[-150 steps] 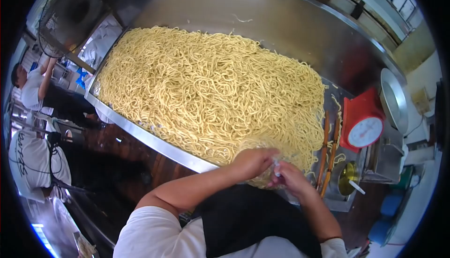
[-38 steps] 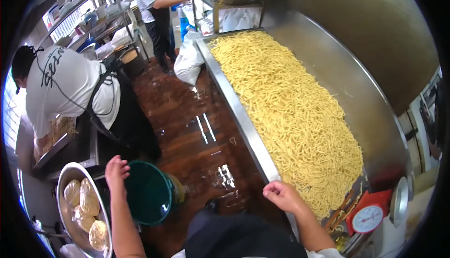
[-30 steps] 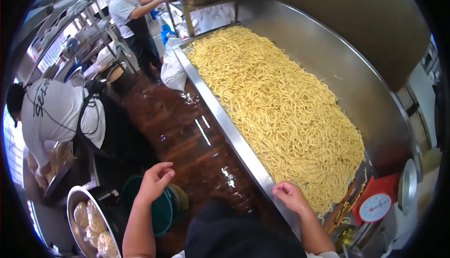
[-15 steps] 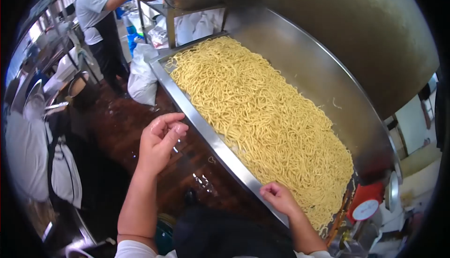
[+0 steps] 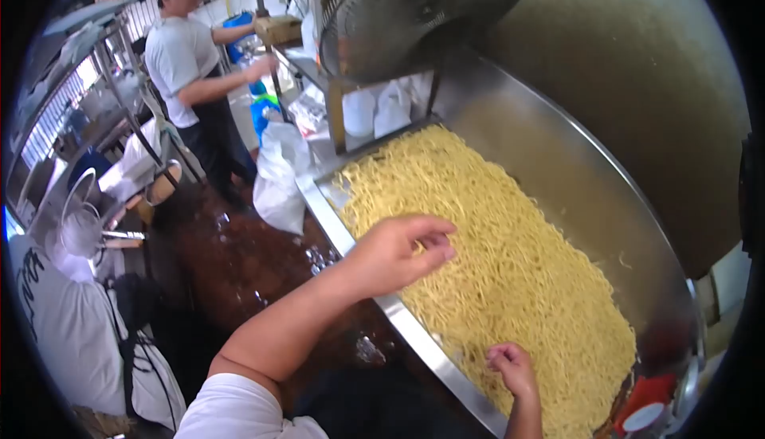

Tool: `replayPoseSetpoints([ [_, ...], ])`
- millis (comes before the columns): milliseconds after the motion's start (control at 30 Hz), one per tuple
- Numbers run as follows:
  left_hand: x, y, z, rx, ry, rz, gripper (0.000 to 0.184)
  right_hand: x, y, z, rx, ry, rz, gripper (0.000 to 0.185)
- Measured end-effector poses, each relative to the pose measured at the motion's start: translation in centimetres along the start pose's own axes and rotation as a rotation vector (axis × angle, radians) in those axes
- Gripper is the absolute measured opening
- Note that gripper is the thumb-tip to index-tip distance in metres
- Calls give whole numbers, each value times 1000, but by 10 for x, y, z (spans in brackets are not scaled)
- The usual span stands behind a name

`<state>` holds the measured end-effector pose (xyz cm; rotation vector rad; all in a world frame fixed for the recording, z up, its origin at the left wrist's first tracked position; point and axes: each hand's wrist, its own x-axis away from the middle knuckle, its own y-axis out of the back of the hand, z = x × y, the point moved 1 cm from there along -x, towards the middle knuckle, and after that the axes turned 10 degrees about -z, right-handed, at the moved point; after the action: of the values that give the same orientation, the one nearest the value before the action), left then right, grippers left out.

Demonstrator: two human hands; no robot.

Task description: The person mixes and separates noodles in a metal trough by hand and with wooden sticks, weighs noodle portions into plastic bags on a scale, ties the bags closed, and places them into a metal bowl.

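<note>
A thick layer of yellow noodles (image 5: 510, 256) spreads across a large steel tray (image 5: 418, 335) with a raised metal rim. My left hand (image 5: 402, 256) reaches over the near rim, above the noodles. Its fingers are bent, with a gap between thumb and forefinger, and nothing shows in it. Lower down, my right hand (image 5: 512, 366) hovers over the near part of the noodle bed. Its fingers are loosely curled and apart, and no held noodles are visible. Whether its fingertips touch the noodles I cannot tell.
A large fan (image 5: 422, 17) stands at the tray's far end. Beside that corner is a white sack (image 5: 280, 176). Another person (image 5: 187, 64) stands at the back left. The floor (image 5: 231, 256) looks wet. A red scale (image 5: 644, 407) sits at the right.
My left hand has moved right, from outside the rim to over the noodles. My right hand has moved farther over the tray. The view has shifted, showing more of the fan and the other person.
</note>
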<state>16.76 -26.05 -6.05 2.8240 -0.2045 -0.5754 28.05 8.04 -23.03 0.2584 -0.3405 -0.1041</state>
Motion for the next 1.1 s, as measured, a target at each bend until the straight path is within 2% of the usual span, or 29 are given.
replayPoseSetpoints([
  [67,-24,40,-1,17,-10,-217,26,-27,-23,28,-44,22,-2,11],
  [167,-53,123,19,321,-93,-529,25,-69,-62,74,-71,84,12,10],
  [233,-67,183,46,411,-52,-713,28,-95,-92,99,-55,160,70,11],
  [333,-93,258,101,515,-31,-864,33,-128,-146,125,-57,183,68,12],
  [500,-174,365,201,582,51,-815,35,-165,-255,140,-117,36,-24,15],
  [567,-219,403,227,509,126,-735,33,-167,-289,164,-107,-22,-48,16],
  [600,-243,416,231,480,117,-726,32,-162,-309,182,81,11,61,18],
  [633,-268,430,231,381,86,-698,33,-157,-325,193,264,39,169,20],
  [667,-293,438,228,324,35,-686,34,-157,-333,195,241,34,204,23],
  [700,-316,444,224,271,-19,-685,35,-155,-341,207,249,25,175,23],
  [767,-372,455,239,81,-320,-670,35,-153,-353,236,368,3,37,22],
  [833,-412,459,234,-192,-403,-694,32,-156,-357,233,319,2,-28,22],
  [900,-444,463,233,-233,-377,-667,30,-156,-362,232,259,7,-93,22],
  [967,-464,466,236,-403,-352,-705,30,-149,-367,237,235,-67,-127,22],
  [1000,-472,469,239,-420,-310,-703,30,-137,-374,244,325,-1,-179,18],
  [1100,-486,476,257,-419,-205,-665,30,-134,-377,244,267,42,-188,19],
])
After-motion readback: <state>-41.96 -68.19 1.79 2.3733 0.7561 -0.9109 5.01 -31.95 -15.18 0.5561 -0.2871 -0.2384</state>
